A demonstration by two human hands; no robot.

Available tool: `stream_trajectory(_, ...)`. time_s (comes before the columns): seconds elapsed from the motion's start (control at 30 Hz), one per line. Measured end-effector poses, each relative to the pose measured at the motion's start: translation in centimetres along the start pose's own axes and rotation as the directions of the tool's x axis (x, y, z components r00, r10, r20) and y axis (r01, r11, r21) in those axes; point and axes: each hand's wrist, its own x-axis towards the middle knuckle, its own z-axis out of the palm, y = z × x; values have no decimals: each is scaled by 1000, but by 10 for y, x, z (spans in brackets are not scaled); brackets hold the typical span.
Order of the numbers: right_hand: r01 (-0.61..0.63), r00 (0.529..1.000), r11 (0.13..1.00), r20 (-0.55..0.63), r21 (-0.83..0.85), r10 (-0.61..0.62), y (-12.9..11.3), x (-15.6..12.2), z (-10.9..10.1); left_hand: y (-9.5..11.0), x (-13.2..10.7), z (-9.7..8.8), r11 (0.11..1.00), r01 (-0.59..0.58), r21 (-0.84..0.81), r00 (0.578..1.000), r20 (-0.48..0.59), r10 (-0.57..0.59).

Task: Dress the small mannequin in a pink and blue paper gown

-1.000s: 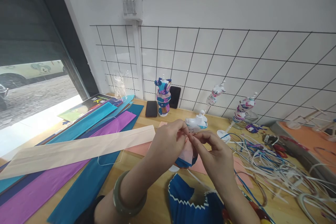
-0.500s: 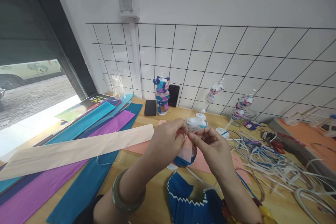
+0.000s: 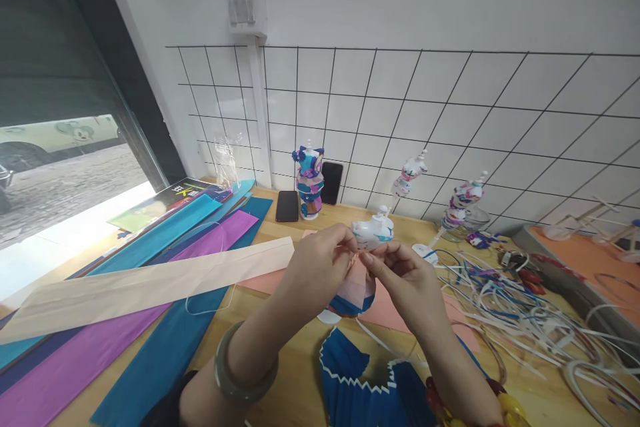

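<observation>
A small white dress form (image 3: pixel 373 233) with blue and pink marks leans in front of me. Below its torso flares a pink and blue paper skirt (image 3: pixel 356 283). My left hand (image 3: pixel 324 259) pinches the skirt's gathered top from the left, fingertips curled and partly hidden. From the right, my right hand (image 3: pixel 407 275) closes thumb and forefinger on the same waist edge. The fingertips of both hands nearly meet there. Under the hands lies a pleated blue paper piece (image 3: pixel 370 397) with a white zigzag edge.
Crepe paper strips, beige (image 3: pixel 165 280), purple (image 3: pixel 150 320) and blue (image 3: pixel 165 353), lie left. A decorated dress form (image 3: pixel 310 183) stands at the back beside two phones (image 3: pixel 287 206). Tangled cords (image 3: pixel 515 307) spread right, near an orange-bottomed tray (image 3: pixel 600 267).
The dress form's torso has shifted slightly up and left, tilting a little. Both hands keep their pinch at the waist, with only small finger movements.
</observation>
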Motion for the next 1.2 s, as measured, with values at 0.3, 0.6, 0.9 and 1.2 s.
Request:
stream_trajectory(0.3,68,998,997,19,-40,-67,0,2,-1,-4,3,0,1000,-12,-8,1000,-8,12)
stream_trajectory(0.6,326,941,910,178,-257,-287,-8,-7,-4,-19,12,-10,991,88,-97,987,-124,-100)
stream_trajectory(0.9,758,631,334,501,-560,-592,-1,-11,4,-22,14,-11,990,84,-114,971,-213,-108)
stream_trajectory(1.2,780,596,311,496,-543,-631,8,-7,4,-22,14,-13,991,67,-117,973,-210,-90)
